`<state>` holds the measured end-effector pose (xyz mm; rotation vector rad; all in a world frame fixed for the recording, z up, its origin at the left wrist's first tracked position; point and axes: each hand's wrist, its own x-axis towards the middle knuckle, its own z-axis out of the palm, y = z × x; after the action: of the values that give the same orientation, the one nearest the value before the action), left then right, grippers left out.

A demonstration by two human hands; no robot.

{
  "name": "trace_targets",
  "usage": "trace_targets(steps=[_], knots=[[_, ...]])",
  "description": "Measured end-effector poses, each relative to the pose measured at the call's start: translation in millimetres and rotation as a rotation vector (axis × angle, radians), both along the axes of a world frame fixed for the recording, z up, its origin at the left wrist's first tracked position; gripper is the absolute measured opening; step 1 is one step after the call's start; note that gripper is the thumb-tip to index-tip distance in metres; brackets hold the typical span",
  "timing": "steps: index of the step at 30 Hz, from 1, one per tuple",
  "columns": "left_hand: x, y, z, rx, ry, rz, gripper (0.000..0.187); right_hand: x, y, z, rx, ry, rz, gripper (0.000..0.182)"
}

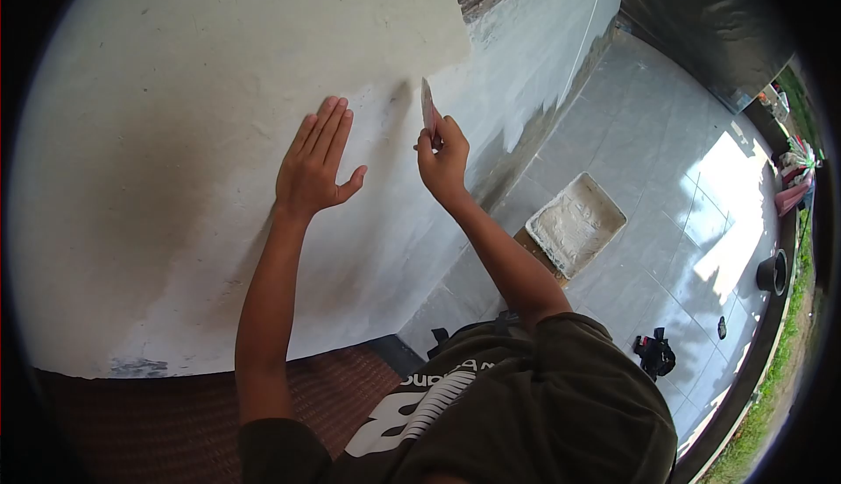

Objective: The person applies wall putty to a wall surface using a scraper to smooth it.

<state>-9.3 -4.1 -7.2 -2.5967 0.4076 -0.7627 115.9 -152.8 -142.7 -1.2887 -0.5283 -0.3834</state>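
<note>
My left hand lies flat against the pale plastered wall, its fingers straight and thumb stuck out to the side. To the right of it, my right hand is closed around a putty knife. The blade points up and shows almost edge-on, close to the wall; whether it touches the surface cannot be made out. Most of the handle is hidden in my fingers. Below and right of my right hand, a shallow rectangular tray with white paste in it stands on a brown support.
Grey floor tiles stretch to the right. A brown woven surface lies at the wall's foot. Farther right are a black bag-like item, a small dark object and a dark bucket. A dark sheet hangs upper right.
</note>
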Motion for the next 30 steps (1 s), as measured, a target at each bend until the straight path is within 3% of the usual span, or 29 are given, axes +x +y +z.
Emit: trace_targets(steps=[5,7,11,14,17,19,21,25,27,28,30], knots=[[1,0,0,0.009,-0.007,-0.005,0.072,52,10,13,-0.125,-0.064,-0.291,0.045],[1,-1,1,-0.003,0.005,0.001,0.072,36,21,14,-0.255,-0.101,-0.205,0.049],[2,1,0,-0.009,-0.005,-0.015,0.072,-45,18,0,-0.141,-0.138,0.093,0.054],[0,0,1,0.004,-0.010,-0.002,0.070,-56,-1,-7,-0.068,-0.115,0.212,0.056],[-1,0,1,0.016,-0.003,0.001,0.070,-8,-1,6,0.020,-0.061,0.008,0.054],[1,1,0,0.040,-0.009,0.000,0.071,26,2,16,-0.019,-0.099,-0.202,0.047],[1,1,0,0.033,-0.012,-0.006,0.070,40,11,10,-0.088,-0.080,-0.262,0.050],[1,0,2,0.011,-0.013,-0.027,0.070,-5,24,2,-0.271,-0.222,-0.100,0.054],[2,2,3,-0.018,-0.019,-0.060,0.070,-52,12,0,-0.228,-0.240,0.044,0.052],[0,2,2,-0.048,-0.016,-0.087,0.070,-70,6,-5,-0.185,-0.202,0.160,0.047],[-2,2,2,-0.087,-0.022,-0.111,0.069,-93,-8,-9,-0.030,0.163,0.417,0.027]])
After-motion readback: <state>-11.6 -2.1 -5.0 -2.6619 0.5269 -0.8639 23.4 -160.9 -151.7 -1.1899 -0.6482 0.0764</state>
